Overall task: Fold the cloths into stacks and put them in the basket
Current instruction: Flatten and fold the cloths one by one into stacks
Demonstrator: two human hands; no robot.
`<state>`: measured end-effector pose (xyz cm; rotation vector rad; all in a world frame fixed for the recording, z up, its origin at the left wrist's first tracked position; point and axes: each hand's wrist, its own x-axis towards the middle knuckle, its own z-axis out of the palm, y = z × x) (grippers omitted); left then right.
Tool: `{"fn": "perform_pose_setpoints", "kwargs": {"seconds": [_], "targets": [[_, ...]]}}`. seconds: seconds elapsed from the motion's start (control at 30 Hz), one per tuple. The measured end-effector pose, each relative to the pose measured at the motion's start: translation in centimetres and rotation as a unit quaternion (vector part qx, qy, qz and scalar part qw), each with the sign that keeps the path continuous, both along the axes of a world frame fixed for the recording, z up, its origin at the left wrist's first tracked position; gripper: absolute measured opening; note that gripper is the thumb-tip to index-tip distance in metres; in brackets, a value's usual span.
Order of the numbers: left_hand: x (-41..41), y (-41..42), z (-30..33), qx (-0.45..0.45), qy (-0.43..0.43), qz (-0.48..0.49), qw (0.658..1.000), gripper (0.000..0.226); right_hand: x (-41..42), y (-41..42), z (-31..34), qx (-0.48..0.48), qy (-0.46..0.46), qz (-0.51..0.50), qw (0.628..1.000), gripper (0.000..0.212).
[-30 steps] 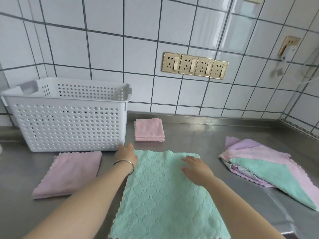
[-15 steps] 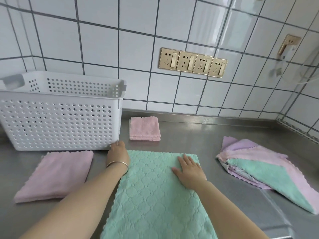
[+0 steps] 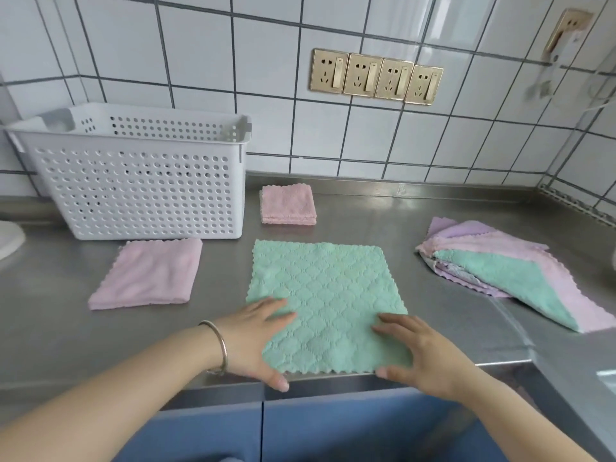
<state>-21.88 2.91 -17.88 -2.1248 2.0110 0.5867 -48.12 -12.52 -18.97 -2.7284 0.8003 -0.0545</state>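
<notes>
Green and limp, the cloth (image 3: pixel 320 295) is flattened by the spread left hand (image 3: pixel 256 341) and right hand (image 3: pixel 423 355); its near corners should be pinched.

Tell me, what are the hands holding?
The green cloth, by its near corners: left hand at the left, right hand at the right; fingers flat, pinch unclear.

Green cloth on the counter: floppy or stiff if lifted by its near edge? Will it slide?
Probably floppy: the green cloth lies flat, and the unfolded pile beside it drapes loosely. Likely light, since it looks thin. It may slide when pushed, as the steel counter looks smooth.
</notes>
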Motion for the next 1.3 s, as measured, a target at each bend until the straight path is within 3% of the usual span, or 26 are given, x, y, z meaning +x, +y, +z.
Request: {"fn": "perform_pose_setpoints", "kwargs": {"seconds": [0.1, 0.23, 0.33, 0.4, 0.43, 0.53, 0.63, 0.7, 0.8, 0.9, 1.03, 1.3], "targets": [[-0.9, 1.1, -0.2, -0.010, -0.036, -0.015, 0.999, 0.127, -1.0, 1.0, -0.5, -0.013, 0.014, 0.003, 1.000, 0.106], [-1.7, 3.6, -2.1, -0.064, -0.065, -0.038, 0.995, 0.096, -2.2, 2.6, -1.4, -0.068, 0.045, 0.025, 0.996, 0.081], [-1.3, 5.1, -1.7, -0.078, -0.005, -0.041, 0.996, 0.077, -3.1, 2.8, -1.4, -0.040, 0.028, 0.025, 0.998, 0.073], [-0.6, 5.8, -0.8, -0.090, 0.065, 0.001, 0.994, 0.083, -3.8, 2.3, -0.6, 0.002, 0.004, -0.007, 1.000, 0.067], [-0.2, 6.0, -0.5, -0.089, 0.092, 0.031, 0.991, 0.075, -4.1, 1.9, 0.0, 0.029, -0.003, -0.025, 0.999, 0.059], [1.1, 5.7, 1.3, -0.110, 0.125, 0.085, 0.982, 0.024, -4.1, 0.8, 2.4, 0.100, -0.018, -0.081, 0.992, 0.019], [2.1, 3.7, 3.4, -0.095, 0.176, 0.133, 0.971, 0.024, -2.7, -1.1, 4.7, 0.157, -0.029, -0.123, 0.979, 0.035], [3.0, 1.7, 3.9, -0.121, 0.193, 0.203, 0.952, 0.028, -1.0, -2.9, 4.9, 0.166, -0.069, -0.179, 0.967, 0.031], [3.8, -1.4, 3.4, -0.213, 0.251, 0.326, 0.886, 0.006, 2.4, -5.6, 3.3, 0.125, -0.102, -0.254, 0.954, 0.028], [4.7, -4.0, 1.4, -0.208, 0.256, 0.420, 0.846, 0.013, 5.4, -6.6, 1.6, 0.096, -0.092, -0.299, 0.945, 0.028], [6.4, -5.8, -1.2, -0.194, 0.201, 0.459, 0.843, 0.024, 7.1, -7.2, 0.1, 0.085, -0.100, -0.346, 0.929, 0.019], [6.3, -6.7, -1.9, -0.223, 0.133, 0.456, 0.852, 0.025, 7.5, -7.4, -0.5, 0.034, -0.069, -0.365, 0.928, 0.030]]}}
